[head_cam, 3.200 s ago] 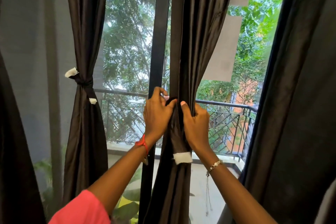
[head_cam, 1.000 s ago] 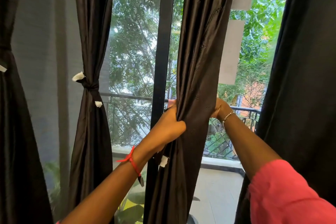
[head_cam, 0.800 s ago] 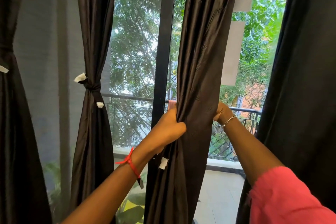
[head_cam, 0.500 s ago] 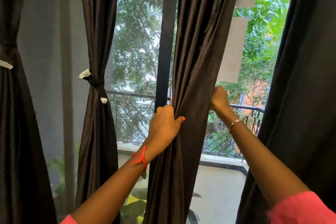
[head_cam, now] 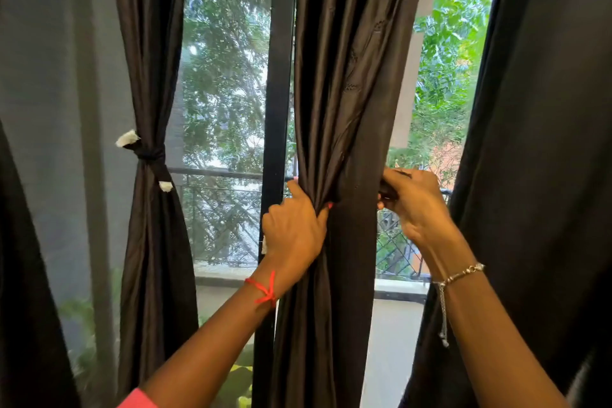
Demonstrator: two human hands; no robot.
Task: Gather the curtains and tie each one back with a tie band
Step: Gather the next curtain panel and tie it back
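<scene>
Head view takes in a window hung with dark curtains: at the far left edge of the frame one dark curtain [head_cam: 23, 275] hangs partly out of view, and just right of it a second curtain [head_cam: 149, 242] is already cinched at mid-height by a dark tie band [head_cam: 150, 156] with white tufted ends. Near the centre, beside the black window frame [head_cam: 276, 93], the middle curtain [head_cam: 347, 93] hangs bunched. The left hand [head_cam: 293, 235], a red thread at its wrist, is closed around the fabric's left edge. The right hand [head_cam: 414, 205], wearing a bracelet, pinches something dark at the curtain's right edge; whether that is fabric or a band cannot be told. At the right of the frame another curtain [head_cam: 536, 175] hangs loose.
</scene>
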